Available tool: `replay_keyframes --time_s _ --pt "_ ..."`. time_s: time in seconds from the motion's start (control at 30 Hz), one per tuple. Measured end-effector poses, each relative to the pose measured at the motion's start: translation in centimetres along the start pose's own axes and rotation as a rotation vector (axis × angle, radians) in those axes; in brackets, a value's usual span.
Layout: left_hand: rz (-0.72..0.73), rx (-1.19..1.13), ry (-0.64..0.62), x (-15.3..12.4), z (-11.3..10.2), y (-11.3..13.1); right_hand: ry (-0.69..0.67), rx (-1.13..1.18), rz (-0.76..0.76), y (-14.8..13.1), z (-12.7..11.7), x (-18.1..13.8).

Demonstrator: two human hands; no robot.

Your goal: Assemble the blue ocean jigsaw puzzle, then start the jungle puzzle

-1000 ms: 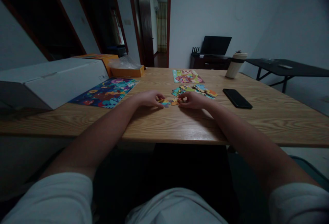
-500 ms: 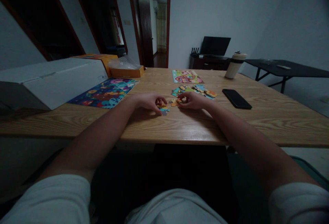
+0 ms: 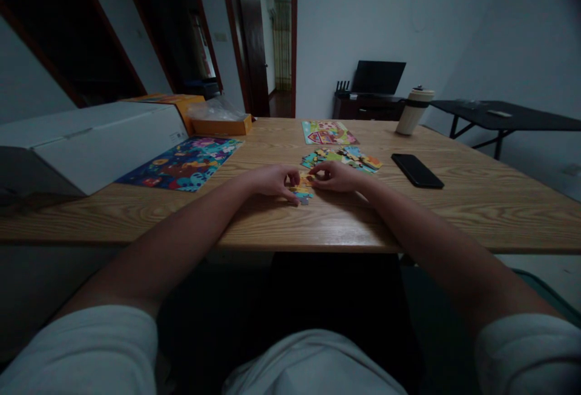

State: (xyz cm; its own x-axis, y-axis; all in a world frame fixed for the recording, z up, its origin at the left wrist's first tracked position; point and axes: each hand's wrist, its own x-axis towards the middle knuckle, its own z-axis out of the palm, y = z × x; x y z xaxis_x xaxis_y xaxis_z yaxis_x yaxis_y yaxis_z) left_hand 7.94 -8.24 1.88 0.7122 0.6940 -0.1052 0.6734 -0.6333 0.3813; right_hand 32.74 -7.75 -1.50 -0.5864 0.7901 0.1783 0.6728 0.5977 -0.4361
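On the wooden table (image 3: 254,219), my left hand (image 3: 278,181) curves its thumb and fingers around a small section of jigsaw puzzle (image 3: 304,193), yellow, blue and grey. From the other side my right hand (image 3: 334,176) has its fingertips closed on an orange-yellow puzzle piece at the section's upper right edge. The two parts touch or nearly touch; whether they interlock I cannot tell. Just behind my right hand lies a heap of loose puzzle pieces (image 3: 331,156). My fingers partly cover the pieces they grip.
Behind the heap lies a pink-and-green picture sheet (image 3: 330,133). A dark blue picture sheet (image 3: 181,165) is at left, beside a white box (image 3: 104,141) and an orange box (image 3: 220,127) with clear plastic. At right are a black phone (image 3: 416,170) and a cream tumbler (image 3: 412,114).
My left hand has slid right, bringing the puzzle section against the piece at my right hand. The gap between them has closed. My right hand has barely moved.
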Motion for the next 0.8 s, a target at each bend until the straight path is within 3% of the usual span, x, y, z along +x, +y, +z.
replay_keyframes --time_s 0.13,0.27,0.33,0.43,0.6,0.8 --pt "0.023 -0.012 -0.055 -0.2 -0.6 -0.7 -0.003 0.008 0.007 0.2 0.1 0.1" --pt "-0.108 0.009 -0.135 -0.8 -1.8 -2.8 0.077 -0.066 0.060 1.7 -0.6 0.3" --pt "-0.153 0.040 -0.060 -0.7 -1.9 -3.6 0.200 -0.193 0.146 3.1 -1.1 0.3" --pt "-0.081 0.120 0.103 0.2 -1.2 -3.4 0.301 -0.387 0.297 5.2 -1.7 0.3" --pt "0.086 0.260 0.048 1.5 0.3 -1.8 0.137 -0.421 0.400 6.6 -1.9 0.0" --pt "0.014 0.257 0.037 0.9 -0.2 -1.8 0.096 -0.362 0.409 6.1 -3.1 -0.6"
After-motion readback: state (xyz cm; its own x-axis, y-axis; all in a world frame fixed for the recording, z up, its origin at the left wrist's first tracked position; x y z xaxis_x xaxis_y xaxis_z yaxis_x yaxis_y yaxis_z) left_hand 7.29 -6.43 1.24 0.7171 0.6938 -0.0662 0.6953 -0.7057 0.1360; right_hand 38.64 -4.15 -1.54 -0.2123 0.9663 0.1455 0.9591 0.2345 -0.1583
